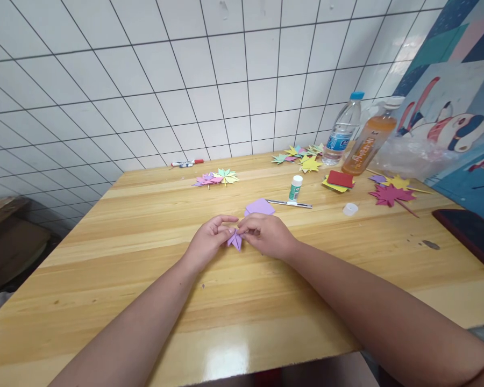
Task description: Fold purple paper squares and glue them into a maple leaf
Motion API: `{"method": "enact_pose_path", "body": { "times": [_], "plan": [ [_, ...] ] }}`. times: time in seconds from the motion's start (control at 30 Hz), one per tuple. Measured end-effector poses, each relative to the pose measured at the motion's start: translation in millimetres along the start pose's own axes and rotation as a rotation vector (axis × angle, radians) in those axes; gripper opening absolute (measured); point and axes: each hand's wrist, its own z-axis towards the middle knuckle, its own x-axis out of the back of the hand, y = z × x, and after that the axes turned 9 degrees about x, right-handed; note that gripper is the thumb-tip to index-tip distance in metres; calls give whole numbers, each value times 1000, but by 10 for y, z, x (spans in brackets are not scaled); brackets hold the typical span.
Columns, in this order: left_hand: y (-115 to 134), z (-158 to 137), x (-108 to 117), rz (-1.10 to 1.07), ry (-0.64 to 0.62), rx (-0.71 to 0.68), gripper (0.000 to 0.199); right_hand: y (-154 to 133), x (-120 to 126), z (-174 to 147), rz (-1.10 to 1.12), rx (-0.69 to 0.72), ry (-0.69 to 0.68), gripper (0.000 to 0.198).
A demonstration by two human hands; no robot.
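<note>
A small folded piece of purple paper with pointed tips (235, 241) is held between the two hands, just above or on the pale wooden desk (125, 242), near the middle of its width; whether it touches the wood cannot be told. The step in hand looks like shaping or creasing this piece, since the fingers of both hands meet at its far end while its points spread toward the near edge.

The left hand (208, 240) comes in from the near left, its thumb laid on the left side of the paper against curled fingers, which seem to pinch it nearly closed; the index finger stretches out to the right, clear of the pinch. The right hand (268, 234) reaches in from the near right, knuckles up, with thumb and index tips drawn together on the paper's right edge and the other fingers tucked under. Both forearms slant inward and lie low over the desk.

The next move, as I judge it, calls for a light, steady grip from the left and small, exact pressure from the right fingertips, so the thin points do not bend.

Just beyond the right hand lies a flat purple paper sheet (260, 206), partly covered by that hand. Farther off to the right, a slim silver pen-like stick (304, 205) lies at the foot of an upright green-and-white glue stick (296, 189).
</note>
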Motion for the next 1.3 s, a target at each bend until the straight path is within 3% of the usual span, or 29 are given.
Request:
{"method": "enact_pose_path", "body": {
  "times": [0.23, 0.47, 0.73, 0.9, 1.07, 1.3],
  "plan": [
    [7, 1, 13, -45, 60, -9, 45, -11, 63, 19, 38, 4, -36, 19],
    [24, -26, -50, 125, 31, -91, 41, 87, -38, 48, 301, -394, 16, 28],
    [-6, -29, -85, 261, 159, -154, 40, 60, -63, 63, 464, -504, 22, 20],
    [-10, -12, -68, 190, 17, -104, 42, 55, -48, 82, 575, -535, 61, 11],
    [-8, -3, -92, 202, 82, -146, 46, 48, -57, 89, 628, -530, 102, 9],
    [-27, -49, -129, 396, 128, -208, 45, -14, -65, 62, 334, -309, 70, 12]
  ]
}}
